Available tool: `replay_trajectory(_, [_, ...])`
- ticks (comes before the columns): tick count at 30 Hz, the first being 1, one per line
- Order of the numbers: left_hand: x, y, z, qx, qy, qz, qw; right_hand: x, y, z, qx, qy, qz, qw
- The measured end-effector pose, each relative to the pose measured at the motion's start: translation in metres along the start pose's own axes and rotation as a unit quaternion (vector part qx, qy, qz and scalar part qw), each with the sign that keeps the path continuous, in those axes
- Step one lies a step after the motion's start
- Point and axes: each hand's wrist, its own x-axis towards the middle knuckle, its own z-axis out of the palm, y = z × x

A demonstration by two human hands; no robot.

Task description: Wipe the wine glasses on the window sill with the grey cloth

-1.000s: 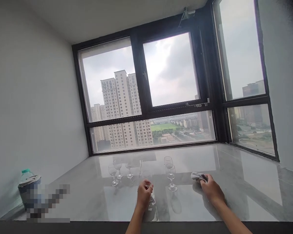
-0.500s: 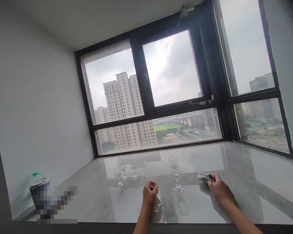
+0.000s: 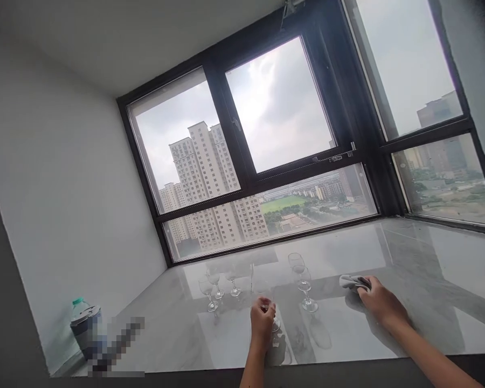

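Observation:
My left hand point(image 3: 262, 322) is closed round the bowl of a clear wine glass point(image 3: 269, 311) that stands on the glossy marble sill point(image 3: 388, 253). My right hand point(image 3: 382, 303) rests on the sill with its fingers on a small grey cloth point(image 3: 352, 281). Between the hands stand two more wine glasses point(image 3: 305, 285), one behind the other. Three further wine glasses point(image 3: 220, 284) stand in a loose group to the left of my left hand.
A large black-framed corner window point(image 3: 242, 178) rises behind the sill. At the far left of the sill stand a plastic bottle with a green cap point(image 3: 78, 307) and a dark container point(image 3: 87, 331). A white wall closes the left side.
The view has tilted and shifted, so everything sits further right and lower in the picture. Both hands keep their places on the glass and on the cloth.

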Motion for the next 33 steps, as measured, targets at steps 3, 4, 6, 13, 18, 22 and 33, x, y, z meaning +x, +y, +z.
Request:
replay_trajectory(3, [0.001,0.0,0.0,0.001,-0.001,-0.006,1.0,-0.001,-0.001,-0.001,0.004,-0.001,0.005,1.0])
replay_trajectory(4, [0.001,0.0,0.001,0.0,0.0,-0.007,1.0,-0.001,-0.002,-0.002,0.0,-0.005,0.007,1.0])
replay_trajectory(6, [0.003,-0.002,0.001,-0.001,0.001,-0.009,1.0,-0.001,-0.002,-0.003,-0.01,-0.014,0.011,1.0])
replay_trajectory(13, [0.005,-0.009,0.0,-0.002,0.001,-0.018,1.0,0.007,0.008,0.005,-0.003,-0.012,0.008,1.0])
replay_trajectory(18, [0.005,-0.011,0.001,0.01,-0.002,-0.011,1.0,0.009,0.011,0.007,0.003,-0.004,-0.007,1.0])
replay_trajectory(22, [0.006,-0.014,0.001,0.011,-0.005,-0.011,1.0,0.009,0.009,0.007,-0.003,-0.01,0.003,1.0])
replay_trajectory(33, [0.002,-0.008,-0.001,0.02,-0.006,0.005,1.0,-0.003,0.001,-0.003,-0.007,-0.007,0.013,1.0])
